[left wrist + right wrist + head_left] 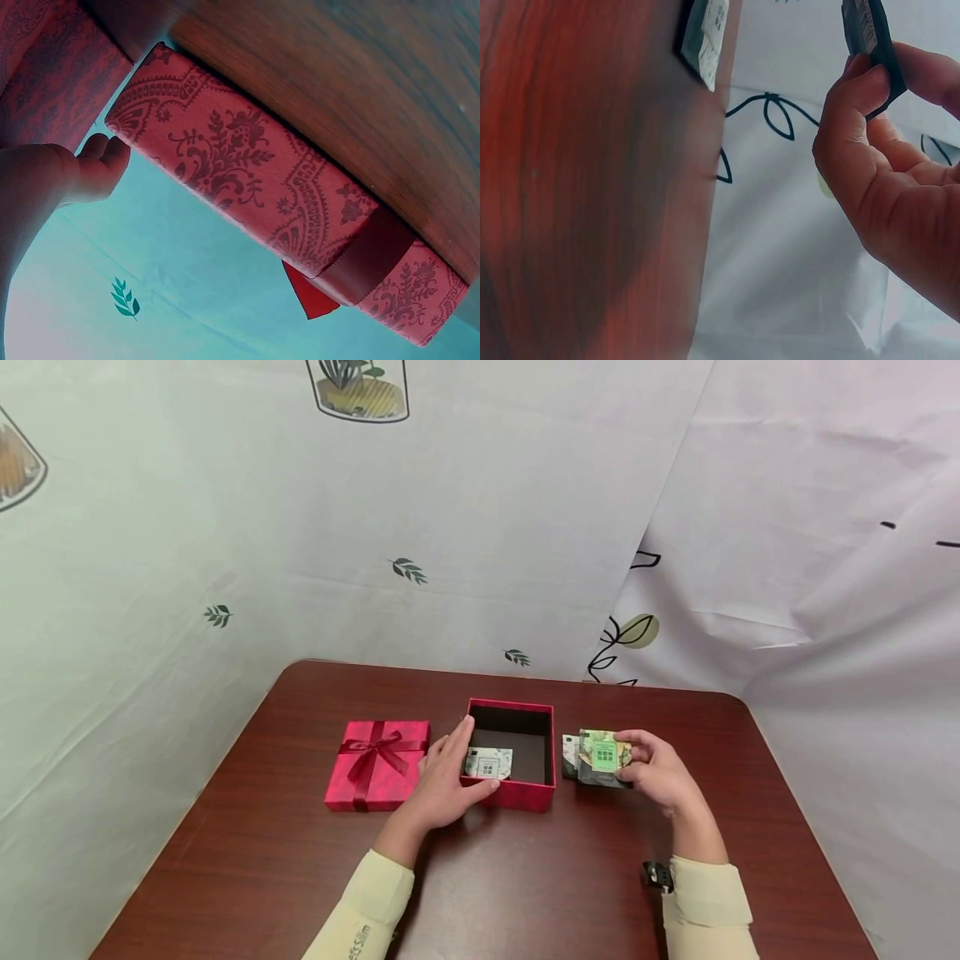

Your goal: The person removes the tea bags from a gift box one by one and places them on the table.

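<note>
In the head view a red gift box (pixel 517 795) stands uncovered, with a white-and-dark sachet (pixel 489 763) inside at its front left. My left hand (pixel 444 781) rests on the box's near-left corner, index finger along the left rim and thumb at the front wall. To the right of the box, my right hand (pixel 660 772) pinches a green-labelled sachet (pixel 604 755) by its right edge. The right wrist view shows this sachet (pixel 870 45) held above the table between thumb and fingers. Partly behind it lies another white-and-dark sachet (pixel 570 756).
Left of the box sits its red patterned lid (pixel 390 781) with a dark red ribbon bow, close to my left hand. All stands on a dark brown wooden table (pixel 525 885). A white printed cloth (pixel 465 527) hangs behind the table.
</note>
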`<state>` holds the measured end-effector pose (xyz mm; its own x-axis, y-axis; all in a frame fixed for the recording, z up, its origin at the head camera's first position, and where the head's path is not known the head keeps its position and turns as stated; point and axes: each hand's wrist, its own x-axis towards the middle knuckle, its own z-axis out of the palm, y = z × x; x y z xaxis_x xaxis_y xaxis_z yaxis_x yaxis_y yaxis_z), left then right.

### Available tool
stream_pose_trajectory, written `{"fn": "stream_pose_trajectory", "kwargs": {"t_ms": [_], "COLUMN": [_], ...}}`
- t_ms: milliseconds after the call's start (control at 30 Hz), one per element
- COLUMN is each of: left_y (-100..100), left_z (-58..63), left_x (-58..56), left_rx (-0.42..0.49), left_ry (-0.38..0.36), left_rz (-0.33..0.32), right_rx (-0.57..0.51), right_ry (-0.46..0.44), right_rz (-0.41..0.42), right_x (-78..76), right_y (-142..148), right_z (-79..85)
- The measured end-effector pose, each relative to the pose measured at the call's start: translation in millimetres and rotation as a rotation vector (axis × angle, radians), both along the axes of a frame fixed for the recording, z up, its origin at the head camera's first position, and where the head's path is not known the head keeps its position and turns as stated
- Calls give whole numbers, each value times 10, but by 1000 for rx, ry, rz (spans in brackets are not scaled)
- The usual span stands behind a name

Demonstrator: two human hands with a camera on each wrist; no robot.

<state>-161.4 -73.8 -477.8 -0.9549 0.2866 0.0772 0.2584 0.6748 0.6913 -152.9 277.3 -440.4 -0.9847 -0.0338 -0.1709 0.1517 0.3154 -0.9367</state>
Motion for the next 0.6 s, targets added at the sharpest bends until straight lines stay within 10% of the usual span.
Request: {"fn": "stream_pose_trajectory", "kwargs": {"t_ms": [600], "left_y": [-3], "left_z": [-4], "left_x": [2], "left_rx": [1], "left_ry": [0], "left_rz": [-2], "right_rx": [24], "right_ry": [2], "right_rz": [-11], "right_x": [47], "right_y": [132], "right_z": [-49]}}
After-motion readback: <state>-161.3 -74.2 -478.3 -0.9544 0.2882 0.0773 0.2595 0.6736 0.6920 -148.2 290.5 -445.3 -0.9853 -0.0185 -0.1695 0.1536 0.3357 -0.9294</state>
